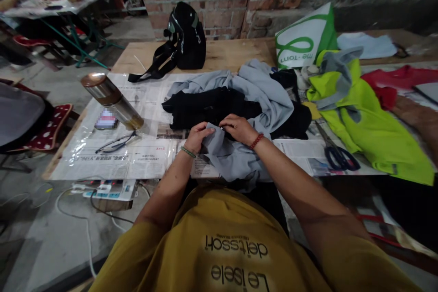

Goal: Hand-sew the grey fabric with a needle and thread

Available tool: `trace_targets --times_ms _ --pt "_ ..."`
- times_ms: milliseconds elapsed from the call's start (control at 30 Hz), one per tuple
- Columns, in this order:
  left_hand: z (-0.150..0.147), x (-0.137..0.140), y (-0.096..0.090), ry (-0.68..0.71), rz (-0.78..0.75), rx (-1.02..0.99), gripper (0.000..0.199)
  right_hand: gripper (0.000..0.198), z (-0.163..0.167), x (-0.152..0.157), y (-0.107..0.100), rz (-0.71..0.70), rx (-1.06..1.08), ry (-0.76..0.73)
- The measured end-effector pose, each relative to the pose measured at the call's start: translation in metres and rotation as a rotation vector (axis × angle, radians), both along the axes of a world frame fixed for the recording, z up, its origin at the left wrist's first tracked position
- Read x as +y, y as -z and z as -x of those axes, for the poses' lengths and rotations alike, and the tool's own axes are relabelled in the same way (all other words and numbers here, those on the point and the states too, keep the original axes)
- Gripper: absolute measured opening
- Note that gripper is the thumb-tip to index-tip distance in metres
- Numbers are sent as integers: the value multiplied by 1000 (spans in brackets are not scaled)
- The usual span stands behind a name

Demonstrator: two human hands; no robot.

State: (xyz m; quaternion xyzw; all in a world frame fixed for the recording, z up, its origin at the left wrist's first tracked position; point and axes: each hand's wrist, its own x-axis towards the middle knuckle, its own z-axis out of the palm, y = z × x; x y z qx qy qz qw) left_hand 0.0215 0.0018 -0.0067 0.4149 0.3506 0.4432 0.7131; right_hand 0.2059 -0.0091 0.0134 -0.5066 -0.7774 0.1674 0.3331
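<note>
My left hand (199, 137) pinches an edge of light grey fabric (236, 157) between thumb and fingers. Close beside it, my right hand (238, 128) is closed at the same edge. A tiny dark or shiny thing shows at its fingertips, too small to name. The grey cloth hangs over the table's front edge toward my lap. Just behind my hands lies a bunched black garment (208, 105), with more grey cloth (270, 96) heaped around and behind it.
Newspaper under clear plastic covers the table (150, 159). To the left stand a steel flask (116, 105), a phone (106, 119) and glasses (116, 142). Scissors (338, 153) and a neon yellow garment (379, 132) lie right. Behind are a black bag (191, 41) and a green-white bag (304, 41).
</note>
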Motion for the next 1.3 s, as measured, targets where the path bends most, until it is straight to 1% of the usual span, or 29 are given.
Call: trace_targets --times_ms 133,300,600,933,1133,1233,1300 --pt "-1 0 0 13 -13 11 26 23 2 -7 0 34 65 -31" --pt "0 0 -1 23 -21 30 26 21 4 -11 1 38 90 -51" --pt "-1 -1 0 15 -4 6 27 22 4 -12 6 53 131 -31" --pt "1 0 0 29 15 -13 27 29 10 -14 5 86 181 -57" --pt "0 1 1 52 -2 -11 28 26 10 -15 11 50 213 -30" --pt "0 0 1 42 -5 1 29 27 11 -18 11 74 210 -3" --pt "0 0 1 38 -3 -3 29 23 11 -19 11 89 215 38"
